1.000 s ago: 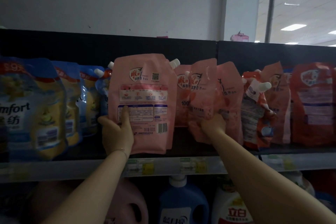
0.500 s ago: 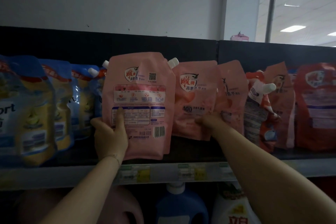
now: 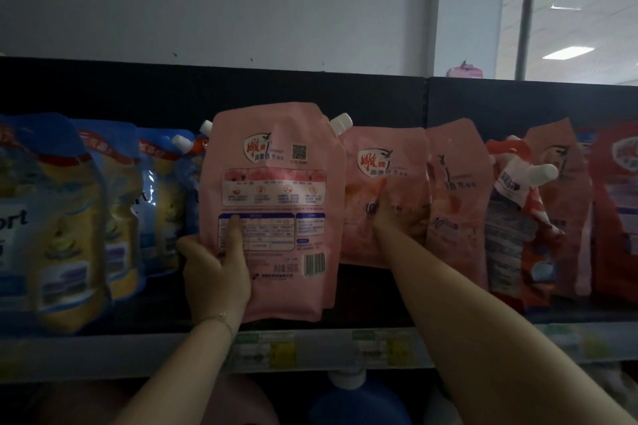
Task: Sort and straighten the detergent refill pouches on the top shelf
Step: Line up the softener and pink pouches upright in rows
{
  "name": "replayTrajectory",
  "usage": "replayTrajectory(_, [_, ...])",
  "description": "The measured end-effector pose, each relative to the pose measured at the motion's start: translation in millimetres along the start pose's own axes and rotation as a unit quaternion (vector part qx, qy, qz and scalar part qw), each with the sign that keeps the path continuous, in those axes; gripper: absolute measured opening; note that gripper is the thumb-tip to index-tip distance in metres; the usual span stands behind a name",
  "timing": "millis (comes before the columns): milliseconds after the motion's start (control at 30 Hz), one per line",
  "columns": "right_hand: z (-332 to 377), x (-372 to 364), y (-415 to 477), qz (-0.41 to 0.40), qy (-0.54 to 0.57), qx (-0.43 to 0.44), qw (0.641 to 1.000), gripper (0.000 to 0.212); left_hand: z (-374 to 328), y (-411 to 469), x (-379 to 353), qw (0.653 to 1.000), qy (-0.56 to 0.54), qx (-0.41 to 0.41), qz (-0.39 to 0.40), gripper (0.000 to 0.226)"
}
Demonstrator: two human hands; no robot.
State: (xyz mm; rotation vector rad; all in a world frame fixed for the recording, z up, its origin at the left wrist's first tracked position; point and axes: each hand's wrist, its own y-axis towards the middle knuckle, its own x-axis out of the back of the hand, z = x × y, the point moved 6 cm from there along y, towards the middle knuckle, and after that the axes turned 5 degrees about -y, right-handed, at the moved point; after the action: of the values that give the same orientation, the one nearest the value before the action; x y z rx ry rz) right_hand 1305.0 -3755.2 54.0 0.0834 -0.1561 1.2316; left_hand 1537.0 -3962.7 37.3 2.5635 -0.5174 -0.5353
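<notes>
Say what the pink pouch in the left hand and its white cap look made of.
Pink pouch: likely flexible plastic film, satin finish; it creases near the top. White cap: probably hard moulded plastic, smooth; it keeps a rigid round shape.

Pink pouch (image 3: pixel 276 203), blue-and-yellow pouches (image 3: pixel 62 217), red pouches (image 3: pixel 614 217), white spout caps (image 3: pixel 341 122)

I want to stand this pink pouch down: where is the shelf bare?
Bare shelf board shows before the back pink pouches, between the held pouch and the red pouches. Blue pouches, left, and the red ones are crowded.
</notes>
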Motion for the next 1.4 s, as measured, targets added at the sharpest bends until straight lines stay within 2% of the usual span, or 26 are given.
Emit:
replayTrajectory(167, [-2.8,-11.2,7.4,-0.066,-0.023,0.041,0.997,0.102,-1.9,0.1,-0.2,1.000,-0.016,-0.006,0.004,0.031])
replayTrajectory(367, [0.4,-9.7,29.6,-0.044,0.078,0.128,0.988,0.078,4.1,3.7,-2.2,1.000,-0.022,0.000,0.000,0.030])
replayTrajectory(567, [3.6,-22.9,29.7,-0.016,-0.080,0.119,0.990,0.087,2.7,3.7,-3.0,1.000,-0.013,-0.015,0.001,0.029])
replayTrajectory(733, [5.5,-17.2,17.3,-0.026,-0.155,0.189,0.969,0.089,2.2,3.3,-2.1,1.000,-0.008,-0.015,0.003,0.030])
replayTrajectory(800, [0.4,-15.1,16.0,0.012,-0.216,0.244,0.945,0.082,2.8,3.5,-2.8,1.000,-0.008,-0.019,0.006,0.031])
replayTrajectory(900, [-2.9,-15.6,4.3,0.067,-0.364,0.345,0.863,0.074,1.1,2.7,-3.2,1.000,0.001,-0.027,0.005,0.031])
replayTrajectory(933, [-2.5,-15.1,-3.3,0.097,-0.400,0.365,0.835,0.079,0.6,2.0,-3.6,1.000,0.005,-0.025,0.005,0.031])
replayTrajectory(1000, [-2.1,-14.4,-16.0,0.164,-0.458,0.380,0.787,0.105,1.9,1.8,-3.7,1.000,0.011,-0.016,0.005,0.033])
replayTrajectory(1067, [-0.4,-10.6,-17.6,0.196,-0.491,0.385,0.756,0.127,3.2,1.8,-3.0,1.000,0.013,-0.011,0.003,0.041])
replayTrajectory(1133, [3.1,-4.4,-13.4,0.185,-0.500,0.414,0.737,0.126,2.7,1.2,-2.4,1.000,0.012,-0.014,0.002,0.044])
replayTrajectory(1300, [14.2,-9.9,-13.6,0.148,-0.507,0.460,0.714,0.128,1.0,1.1,-3.5,1.000,0.010,-0.020,0.011,0.032])
replayTrajectory(1400, [15.3,-17.5,-10.7,0.150,-0.509,0.460,0.712,0.125,1.4,1.3,-3.9,1.000,0.012,-0.023,0.012,0.031])
